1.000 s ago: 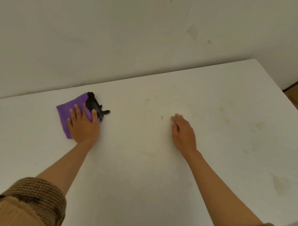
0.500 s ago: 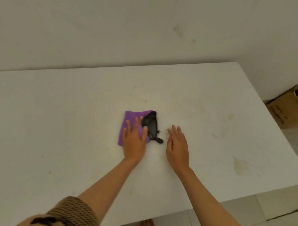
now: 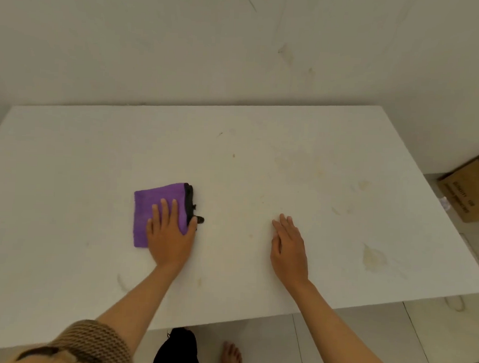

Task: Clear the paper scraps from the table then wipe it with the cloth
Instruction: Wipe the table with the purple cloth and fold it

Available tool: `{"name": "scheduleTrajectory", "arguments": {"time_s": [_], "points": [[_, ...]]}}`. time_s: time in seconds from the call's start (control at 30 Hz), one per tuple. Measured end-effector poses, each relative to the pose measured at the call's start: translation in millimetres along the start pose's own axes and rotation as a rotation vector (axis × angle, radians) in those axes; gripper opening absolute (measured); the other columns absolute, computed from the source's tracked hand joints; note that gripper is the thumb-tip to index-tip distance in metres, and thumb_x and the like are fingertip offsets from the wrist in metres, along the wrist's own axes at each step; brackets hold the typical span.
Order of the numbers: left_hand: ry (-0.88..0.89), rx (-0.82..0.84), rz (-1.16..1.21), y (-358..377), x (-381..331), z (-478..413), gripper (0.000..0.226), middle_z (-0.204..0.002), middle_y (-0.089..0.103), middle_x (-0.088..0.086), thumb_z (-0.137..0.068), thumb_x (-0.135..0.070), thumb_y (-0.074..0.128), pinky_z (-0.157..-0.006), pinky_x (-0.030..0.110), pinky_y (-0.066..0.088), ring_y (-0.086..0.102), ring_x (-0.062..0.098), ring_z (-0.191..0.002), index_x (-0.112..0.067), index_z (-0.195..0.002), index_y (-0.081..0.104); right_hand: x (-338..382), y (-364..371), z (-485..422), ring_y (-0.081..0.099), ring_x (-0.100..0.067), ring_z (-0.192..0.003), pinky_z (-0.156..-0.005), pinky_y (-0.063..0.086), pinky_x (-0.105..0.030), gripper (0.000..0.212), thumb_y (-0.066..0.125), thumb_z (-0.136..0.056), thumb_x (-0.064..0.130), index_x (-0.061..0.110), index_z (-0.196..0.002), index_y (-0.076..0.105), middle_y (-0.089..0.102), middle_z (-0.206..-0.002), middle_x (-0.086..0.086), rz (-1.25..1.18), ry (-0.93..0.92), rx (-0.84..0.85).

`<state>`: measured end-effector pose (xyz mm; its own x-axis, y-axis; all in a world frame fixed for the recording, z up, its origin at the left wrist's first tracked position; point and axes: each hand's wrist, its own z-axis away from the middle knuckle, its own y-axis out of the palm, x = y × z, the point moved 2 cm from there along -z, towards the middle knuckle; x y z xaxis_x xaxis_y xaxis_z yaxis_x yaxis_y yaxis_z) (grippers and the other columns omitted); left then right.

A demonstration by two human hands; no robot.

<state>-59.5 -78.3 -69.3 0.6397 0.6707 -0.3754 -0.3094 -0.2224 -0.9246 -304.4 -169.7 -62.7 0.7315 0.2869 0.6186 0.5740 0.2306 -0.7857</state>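
A folded purple cloth (image 3: 152, 205) with a black edge lies flat on the white table (image 3: 68, 174), left of the middle. My left hand (image 3: 171, 233) presses on the cloth's near right part with straight, spread fingers. My right hand (image 3: 289, 248) rests flat on the bare tabletop to the right, fingers straight and together, well apart from the cloth. No paper scraps show on the table. Faint yellowish stains (image 3: 373, 257) mark the right half of the surface.
A brown cardboard box (image 3: 468, 191) stands on the tiled floor beyond the table's right edge. A white wall runs along the table's far side. My leg and bare foot (image 3: 232, 356) show under the near edge.
My left hand has slid the cloth from the far left toward the middle, then back to the left and nearer to me. The gap to my right hand has widened again.
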Motion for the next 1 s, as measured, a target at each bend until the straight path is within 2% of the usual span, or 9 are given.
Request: {"name": "scheduleTrajectory", "arguments": {"time_s": [0.13, 0.23, 0.3, 0.37, 0.5, 0.6, 0.73, 0.9, 1.0], "points": [[0.090, -0.065, 0.175, 7.7, -11.6, 18.9, 0.052, -0.145, 0.040, 0.009, -0.088, -0.017, 0.059, -0.112, 0.041, 0.021, 0.030, 0.026, -0.139, -0.014, -0.138, 0.044, -4.8, -2.8, 11.3, 0.012, -0.003, -0.139, -0.117, 0.010, -0.028, 0.039, 0.036, -0.099, 0.012, 0.015, -0.137, 0.044, 0.029, -0.151, 0.003, -0.020, -0.011, 0.004], [0.256, 0.053, 0.238, -8.6, 13.3, 30.1, 0.051, -0.141, 0.046, 0.007, -0.088, -0.014, 0.062, -0.108, 0.034, 0.027, 0.041, 0.025, -0.131, -0.018, -0.136, 0.046, -4.2, -1.5, 16.6, 0.014, -0.005, -0.140, -0.118, 0.014, -0.031, 0.039, 0.038, -0.098, 0.011, 0.014, -0.136, 0.045, 0.031, -0.150, 0.002, -0.025, -0.060, 0.020], [0.225, 0.088, 0.293, -26.8, 43.8, 36.7, 0.051, -0.136, 0.053, 0.006, -0.087, -0.014, 0.063, -0.100, 0.038, 0.040, 0.051, 0.026, -0.121, -0.021, -0.135, 0.048, 1.2, 1.8, 17.7, 0.015, -0.006, -0.140, -0.118, 0.014, -0.031, 0.039, 0.038, -0.098, 0.010, 0.014, -0.136, 0.045, 0.032, -0.150, 0.002, -0.034, -0.097, 0.037], [0.069, -0.033, 0.299, -50.1, 82.0, 43.7, 0.051, -0.131, 0.056, 0.011, -0.085, -0.008, 0.064, -0.092, 0.042, 0.045, 0.056, 0.030, -0.114, -0.016, -0.134, 0.049, 10.0, 6.9, 17.7, 0.013, -0.005, -0.140, -0.117, 0.011, -0.029, 0.039, 0.038, -0.098, 0.010, 0.013, -0.137, 0.045, 0.031, -0.151, 0.001, -0.031, -0.137, 0.055], [-0.223, -0.263, 0.184, -83.2, 138.0, 69.8, 0.049, -0.140, 0.042, 0.023, -0.087, -0.004, 0.060, -0.105, 0.051, 0.032, 0.041, 0.040, -0.128, -0.002, -0.133, 0.046, 28.8, 19.5, 18.5, 0.013, -0.009, -0.143, -0.117, 0.005, -0.027, 0.040, 0.034, -0.099, 0.011, 0.013, -0.137, 0.043, 0.029, -0.152, 0.000, -0.023, -0.143, 0.081], [-0.341, -0.190, 0.066, -68.6, 149.2, 86.7, 0.047, -0.148, 0.031, 0.022, -0.092, -0.014, 0.053, -0.114, 0.051, 0.013, 0.020, 0.035, -0.141, -0.005, -0.137, 0.042, 36.8, 29.4, 22.6, 0.012, -0.012, -0.144, -0.118, 0.004, -0.028, 0.042, 0.032, -0.099, 0.013, 0.013, -0.141, 0.039, 0.025, -0.153, -0.001, -0.003, -0.129, 0.119], [-0.491, -0.195, 0.114, -30.4, 98.2, 103.4, 0.054, -0.153, 0.017, 0.020, -0.092, -0.015, 0.052, -0.113, 0.049, 0.003, 0.010, 0.034, -0.143, -0.013, -0.143, 0.034, 41.1, 35.1, 28.5, 0.012, -0.012, -0.144, -0.118, 0.002, -0.027, 0.043, 0.032, -0.099, 0.012, 0.012, -0.142, 0.037, 0.024, -0.154, -0.001, -0.025, -0.115, 0.106], [-0.216, -0.082, 0.300, 18.6, -38.4, 118.7, 0.061, -0.156, 0.006, 0.009, -0.092, -0.012, 0.052, -0.112, 0.033, -0.014, -0.003, 0.022, -0.145, -0.023, -0.145, 0.025, 36.8, 32.0, 30.6, 0.013, -0.011, -0.143, -0.119, 0.005, -0.030, 0.042, 0.030, -0.100, 0.011, 0.011, -0.141, 0.038, 0.026, -0.153, -0.001, -0.116, -0.052, 0.039], [-0.087, 0.078, 0.505, 29.4, -91.6, 124.2, 0.050, -0.156, 0.011, 0.003, -0.096, -0.016, 0.046, -0.114, 0.025, -0.011, -0.001, 0.014, -0.144, -0.022, -0.143, 0.031, 25.5, 25.0, 31.3, 0.015, -0.012, -0.143, -0.119, 0.008, -0.031, 0.042, 0.029, -0.100, 0.013, 0.011, -0.142, 0.036, 0.027, -0.153, -0.003, -0.145, -0.045, 0.014]]}}
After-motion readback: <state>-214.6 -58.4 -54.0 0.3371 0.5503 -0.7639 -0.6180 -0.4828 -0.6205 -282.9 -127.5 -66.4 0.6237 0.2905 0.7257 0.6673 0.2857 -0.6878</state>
